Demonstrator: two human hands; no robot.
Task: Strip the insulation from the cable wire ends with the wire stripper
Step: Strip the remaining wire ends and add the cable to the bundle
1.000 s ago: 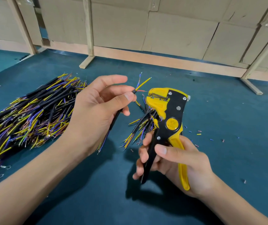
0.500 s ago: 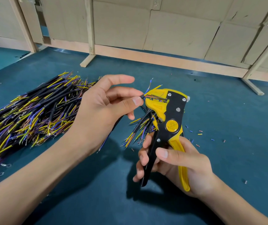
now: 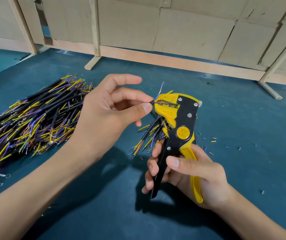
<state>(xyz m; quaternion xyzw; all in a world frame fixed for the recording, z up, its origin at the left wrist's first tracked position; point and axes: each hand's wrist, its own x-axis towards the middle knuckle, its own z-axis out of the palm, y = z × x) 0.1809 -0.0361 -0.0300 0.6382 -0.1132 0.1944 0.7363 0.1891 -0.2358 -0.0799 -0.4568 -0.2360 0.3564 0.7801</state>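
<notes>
My left hand (image 3: pixel 107 116) pinches a short black cable (image 3: pixel 153 101) between thumb and fingers, right at its end. The cable's thin coloured wires reach into the jaws of the yellow and black wire stripper (image 3: pixel 180 129); a blue wire and a yellow wire stick out above the jaw. My right hand (image 3: pixel 189 172) grips the stripper's two handles and holds the tool upright above the table. Behind the stripper lies a small bunch of black cables (image 3: pixel 147 137) with coloured ends.
A large pile of black cables (image 3: pixel 29 118) with yellow and purple wire ends covers the teal table (image 3: pixel 242 118) at the left. Small insulation offcuts (image 3: pixel 213 141) are scattered right of the stripper. Cardboard panels on wooden frames (image 3: pixel 156 32) stand along the back.
My left hand has carried the cable end rightwards into the stripper's jaws. The right hand and tool have stayed nearly in place.
</notes>
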